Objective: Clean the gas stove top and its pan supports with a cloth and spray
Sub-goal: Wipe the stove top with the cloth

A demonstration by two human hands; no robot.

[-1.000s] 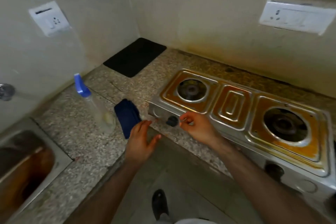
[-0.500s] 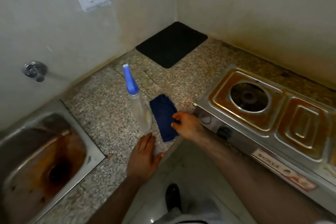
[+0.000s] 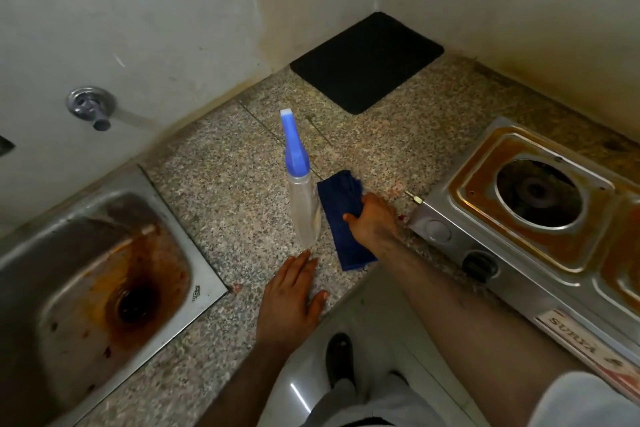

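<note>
Speckled grey-brown granite forms the table (image 3: pixel 221 184), meeting cream walls stained yellowish along the joint. Resting flat near the table's front edge is the left hand (image 3: pixel 289 298), fingers straight and together, thumb spread. Just beyond its fingertips stands a tall clear plastic spray bottle with a blue trigger head (image 3: pixel 300 191). Touching the bottle's far side lies a folded dark blue cloth (image 3: pixel 341 218), soft and slightly rumpled; the right hand (image 3: pixel 372 218) lies on it, fingers curled over its edge and gripping the fabric. Beyond the right hand's outer side sits the stainless steel gas stove (image 3: pixel 540 218), its pressed top ringed with orange-brown grime around a round burner well. Outward of the left hand, a rust-stained steel sink (image 3: pixel 86 288) is sunk into the table. Far past both hands a flat black rectangular mat (image 3: pixel 367 59) fills the corner.
</note>
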